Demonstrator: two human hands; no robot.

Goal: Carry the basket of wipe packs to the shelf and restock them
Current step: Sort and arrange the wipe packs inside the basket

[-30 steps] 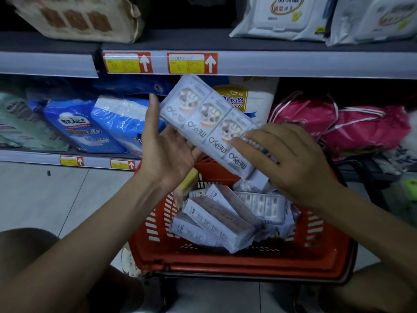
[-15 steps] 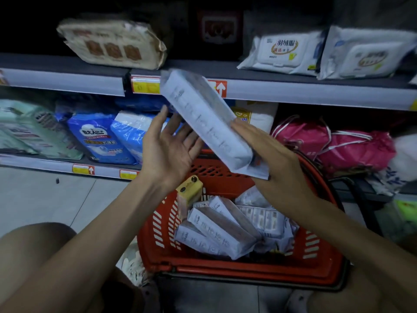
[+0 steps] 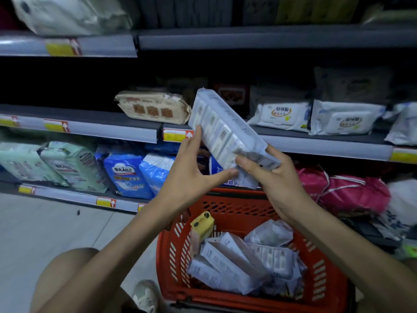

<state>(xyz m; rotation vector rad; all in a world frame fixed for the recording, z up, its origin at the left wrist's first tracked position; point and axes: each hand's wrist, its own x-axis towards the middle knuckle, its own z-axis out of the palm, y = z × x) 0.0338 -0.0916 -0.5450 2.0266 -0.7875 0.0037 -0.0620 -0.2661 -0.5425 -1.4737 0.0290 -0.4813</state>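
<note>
A long pale wipe pack (image 3: 222, 125) is held tilted in front of the middle shelf (image 3: 112, 128), its far end raised. My left hand (image 3: 194, 170) grips its left side and lower edge. My right hand (image 3: 268, 177) is closed around its near end. Below them the red basket (image 3: 228, 206) stands on the floor with several more pale wipe packs (image 3: 228, 265) and a yellow box (image 3: 202, 227) inside.
On the middle shelf lie a beige pack (image 3: 153, 109) at the left and white wipe packs (image 3: 279, 115) at the right. The lower shelf holds blue and green bags (image 3: 126, 175) and pink bags (image 3: 343, 193). My knee (image 3: 67, 279) and shoe (image 3: 144, 294) are left of the basket.
The pack has risen from over the basket to the height of the middle shelf. My left hand, open beside it before, now grips it. My view has tilted upward.
</note>
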